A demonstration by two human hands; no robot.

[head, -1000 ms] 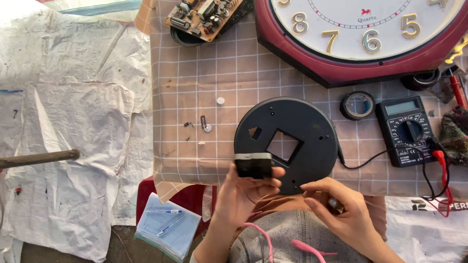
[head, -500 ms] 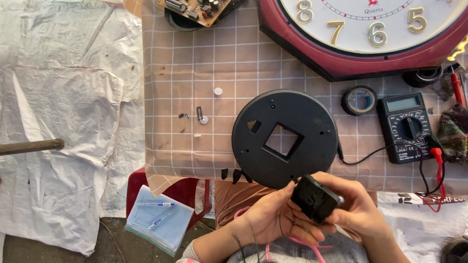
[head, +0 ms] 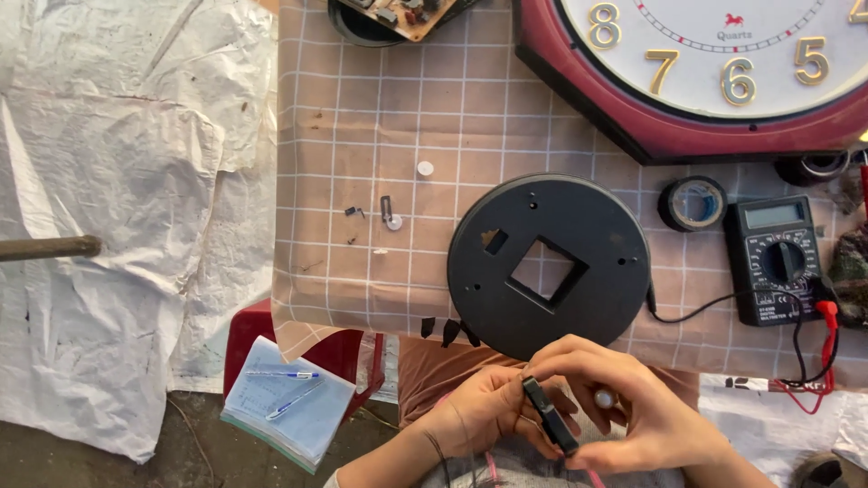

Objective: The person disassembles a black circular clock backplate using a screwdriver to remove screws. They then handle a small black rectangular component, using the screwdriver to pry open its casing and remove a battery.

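Clock movement module (head: pixel 548 415): small, black, rigid plastic, likely light; both hands (head: pixel 579 407) pinch it by its edges.

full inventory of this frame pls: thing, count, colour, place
wall clock: 1, dark red rim, white face, gold numerals, top right
round back plate: 1, black, square hole in the middle, centre of the checked cloth
checked cloth: 1, brown with white grid, covers the work surface
multimeter: 1, black, right, red and black leads trailing
tape roll: 1, black, left of the multimeter
circuit board: 1, tan, top edge
small loose parts: several, white and dark, left of the plate
notebook: 1, pale blue, two pens on it, lower left
white sheeting: crumpled, left
small black module: 1, held edge-on between both hands
left hand: grips the module
right hand: grips the module
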